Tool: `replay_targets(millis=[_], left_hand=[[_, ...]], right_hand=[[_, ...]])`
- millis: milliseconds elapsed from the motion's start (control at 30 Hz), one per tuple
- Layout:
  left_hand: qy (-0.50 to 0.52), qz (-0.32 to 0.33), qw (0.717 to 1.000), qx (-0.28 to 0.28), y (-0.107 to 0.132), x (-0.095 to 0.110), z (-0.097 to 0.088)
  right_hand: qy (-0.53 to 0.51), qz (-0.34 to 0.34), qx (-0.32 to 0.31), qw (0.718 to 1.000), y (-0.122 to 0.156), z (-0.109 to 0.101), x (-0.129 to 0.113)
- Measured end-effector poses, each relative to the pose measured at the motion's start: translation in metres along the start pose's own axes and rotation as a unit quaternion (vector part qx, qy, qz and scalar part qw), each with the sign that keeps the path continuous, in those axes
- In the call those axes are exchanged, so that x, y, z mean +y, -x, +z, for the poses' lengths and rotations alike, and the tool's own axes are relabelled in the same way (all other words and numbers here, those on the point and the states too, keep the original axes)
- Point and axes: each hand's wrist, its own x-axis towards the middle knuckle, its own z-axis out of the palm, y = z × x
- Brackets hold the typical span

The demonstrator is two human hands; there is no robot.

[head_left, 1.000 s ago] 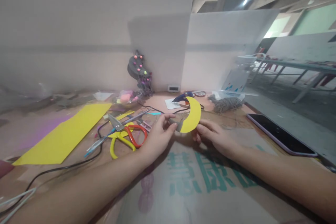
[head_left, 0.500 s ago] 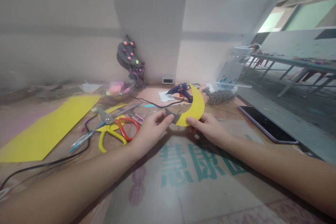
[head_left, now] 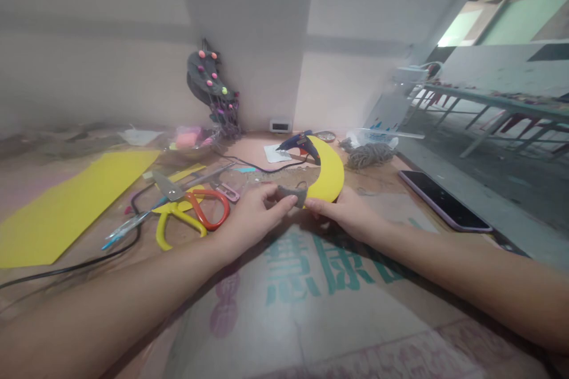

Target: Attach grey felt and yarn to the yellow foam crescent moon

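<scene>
Between my hands is a yellow crescent moon cutout, its lower left tip wrapped in grey yarn. My left hand pinches the yarn-covered tip between thumb and fingers. My right hand grips the crescent's lower edge, thumb in front and fingers mostly hidden behind it. Just beyond the crescent lies a blue hot glue gun, partly covered by it. Scissors with one red and one yellow handle loop lie left of my left hand.
A yellow sheet lies at left, near a black cord. A grey yarn bundle and a phone are at right. A grey crescent with coloured balls leans on the back panel. Printed plastic covers the table's front.
The crescent has tilted slightly, and my right thumb has slid left towards the yarn-wrapped part. Both hands still hold it. The whole view has shifted a little.
</scene>
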Motion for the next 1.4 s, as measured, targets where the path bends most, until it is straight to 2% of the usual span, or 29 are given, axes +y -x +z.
replay_targets(millis=[233, 400, 533, 733, 867, 1033, 1233, 1400], left_hand=[[-0.034, 0.050, 0.998, -0.028, 0.003, 0.000, -0.001], [-0.006, 0.039, 0.999, -0.022, 0.002, 0.000, -0.001], [-0.009, 0.026, 0.999, -0.017, 0.001, 0.001, -0.001], [0.002, 0.011, 0.999, -0.030, 0.003, 0.000, 0.000], [0.008, 0.010, 1.000, -0.018, 0.003, 0.001, -0.001], [-0.012, -0.026, 0.999, 0.031, 0.001, 0.000, -0.002], [-0.011, 0.023, 1.000, -0.004, 0.002, 0.001, -0.002], [0.003, 0.018, 1.000, -0.015, 0.002, 0.001, -0.002]], right_hand=[[-0.018, 0.023, 0.026, 0.999, 0.000, 0.000, 0.003], [0.017, 0.012, 0.024, 0.999, 0.000, 0.000, 0.002], [0.002, 0.015, 0.037, 0.999, 0.000, 0.001, -0.001], [-0.002, 0.050, 0.070, 0.996, 0.002, 0.001, -0.006], [-0.013, 0.037, 0.055, 0.998, 0.001, -0.001, -0.003], [0.007, 0.034, -0.013, 0.999, -0.001, 0.000, -0.001], [0.042, 0.035, -0.030, 0.998, 0.000, 0.001, -0.006], [0.058, 0.030, -0.037, 0.997, 0.000, 0.000, -0.005]])
